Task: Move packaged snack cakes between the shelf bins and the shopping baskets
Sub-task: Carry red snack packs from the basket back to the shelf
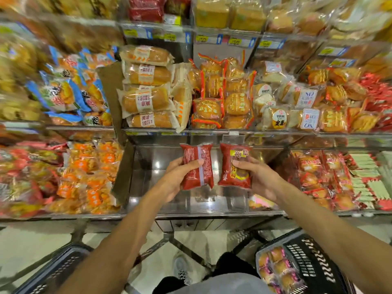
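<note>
Two snack cakes, left [197, 166] and right [235, 166], held side by side above the shelf bin [161, 183]; baskets on the floor below it, left [57, 270] and right [307, 264].

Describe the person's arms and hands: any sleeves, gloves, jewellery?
Both forearms are bare to the frame's lower edge; no sleeves show. The left hand and right hand wear no gloves. No watch, bracelet or ring shows on either.

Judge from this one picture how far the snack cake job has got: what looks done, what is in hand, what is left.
Done: unclear; the clear bin in front looks empty. In hand: the left hand grips one red pack, the right hand another, both over that bin. Left: the right basket holds pink-wrapped cakes; the left basket shows little.
</note>
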